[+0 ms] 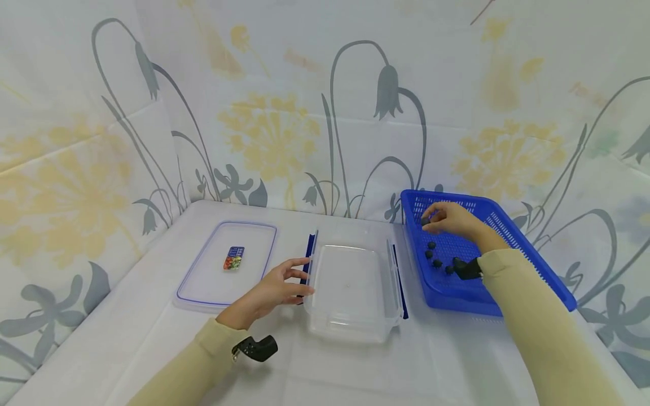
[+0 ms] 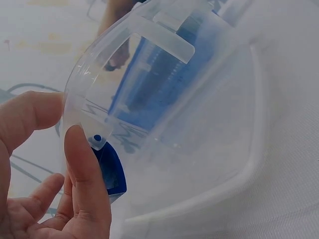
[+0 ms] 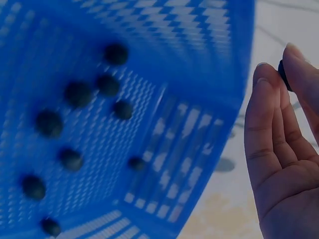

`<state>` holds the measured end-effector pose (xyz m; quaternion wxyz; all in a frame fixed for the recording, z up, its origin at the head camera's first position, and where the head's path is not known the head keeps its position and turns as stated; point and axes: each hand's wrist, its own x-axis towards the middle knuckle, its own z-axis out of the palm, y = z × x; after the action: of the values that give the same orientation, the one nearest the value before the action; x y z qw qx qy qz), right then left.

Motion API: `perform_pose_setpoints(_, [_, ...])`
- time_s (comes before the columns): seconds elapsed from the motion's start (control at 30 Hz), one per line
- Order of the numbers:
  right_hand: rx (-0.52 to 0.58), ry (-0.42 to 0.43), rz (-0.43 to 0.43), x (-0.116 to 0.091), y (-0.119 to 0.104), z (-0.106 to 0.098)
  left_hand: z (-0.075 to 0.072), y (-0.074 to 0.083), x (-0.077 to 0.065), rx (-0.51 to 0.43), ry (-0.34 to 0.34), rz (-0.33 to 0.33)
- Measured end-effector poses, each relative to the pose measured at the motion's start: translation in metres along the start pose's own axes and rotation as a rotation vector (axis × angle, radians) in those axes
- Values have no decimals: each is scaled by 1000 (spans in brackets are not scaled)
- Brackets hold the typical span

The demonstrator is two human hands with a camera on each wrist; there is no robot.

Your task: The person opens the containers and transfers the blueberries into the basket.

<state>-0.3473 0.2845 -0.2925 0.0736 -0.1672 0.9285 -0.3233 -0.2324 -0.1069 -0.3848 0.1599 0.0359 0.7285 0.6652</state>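
Observation:
A clear plastic food container (image 1: 350, 282) with blue side clips stands on the table, its lid off. My left hand (image 1: 276, 288) pinches its left rim, the thumb (image 2: 82, 164) on one side and fingers on the other, close by a blue clip (image 2: 110, 172). Over the far left part of a blue plastic basket (image 1: 472, 301), my right hand (image 1: 452, 220) pinches one blueberry (image 3: 284, 75) between thumb and fingertips. Several more blueberries (image 3: 49, 123) lie scattered across the basket's perforated floor.
Left of the container lies a flat clear lid (image 1: 203, 287) with a blue seal and a colourful label (image 1: 234, 258). White cloth covers the table (image 1: 355, 372). A flower-patterned curtain (image 1: 284, 67) hangs behind and at the sides.

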Motion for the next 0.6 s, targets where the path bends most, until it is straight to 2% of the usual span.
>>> perform_pose_setpoints(0.17, [42, -41, 34, -13, 29, -7, -2, -1, 1, -4, 16, -2])
perform_pose_setpoints(0.3, [99, -82, 55, -19, 44, -11, -4, -3, 1, -11, 6, 5])
perform_pose_setpoints(0.6, [122, -88, 183, -30, 71, -15, -3, -3, 3, -9, -9, 12])
